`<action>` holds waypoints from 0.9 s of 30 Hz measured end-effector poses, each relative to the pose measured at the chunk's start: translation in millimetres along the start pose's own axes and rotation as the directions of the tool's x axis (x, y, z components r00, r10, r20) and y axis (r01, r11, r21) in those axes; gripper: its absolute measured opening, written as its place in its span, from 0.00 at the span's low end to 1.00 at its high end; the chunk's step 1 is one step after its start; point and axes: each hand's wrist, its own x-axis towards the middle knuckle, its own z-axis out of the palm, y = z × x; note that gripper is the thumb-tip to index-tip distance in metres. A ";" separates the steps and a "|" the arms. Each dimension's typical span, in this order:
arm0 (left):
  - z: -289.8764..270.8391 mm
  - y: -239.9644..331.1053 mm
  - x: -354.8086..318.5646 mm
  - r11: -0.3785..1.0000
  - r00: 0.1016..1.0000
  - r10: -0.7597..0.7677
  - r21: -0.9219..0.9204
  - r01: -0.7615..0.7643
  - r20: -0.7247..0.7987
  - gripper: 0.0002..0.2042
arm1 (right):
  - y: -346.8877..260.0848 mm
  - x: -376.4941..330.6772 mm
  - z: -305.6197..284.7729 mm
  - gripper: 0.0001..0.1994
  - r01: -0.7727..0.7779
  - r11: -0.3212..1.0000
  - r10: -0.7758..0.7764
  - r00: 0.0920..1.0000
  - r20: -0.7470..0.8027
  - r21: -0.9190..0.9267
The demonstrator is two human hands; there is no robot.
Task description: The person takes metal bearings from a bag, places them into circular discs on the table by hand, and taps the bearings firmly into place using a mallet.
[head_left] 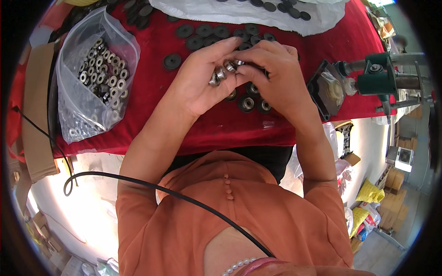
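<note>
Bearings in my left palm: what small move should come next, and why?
Perhaps bring the bearing pinched in the right hand's grip over to the lone black disc. That disc's centre looks dark, while the discs below the hands show shiny metal centres, and the left hand cradles more bearings.

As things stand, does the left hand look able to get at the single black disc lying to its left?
Probably yes: the black disc lies nearby on the red cloth, with nothing covering it. But the left hand cradles several metal bearings, which may hamper grasping it.
</note>
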 end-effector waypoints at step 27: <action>34.1 3.1 -3.8 0.946 0.929 0.282 0.229 -0.228 -0.242 0.24 | 5.0 -31.5 14.7 0.05 -0.043 0.972 0.027 0.997 -0.071 -0.230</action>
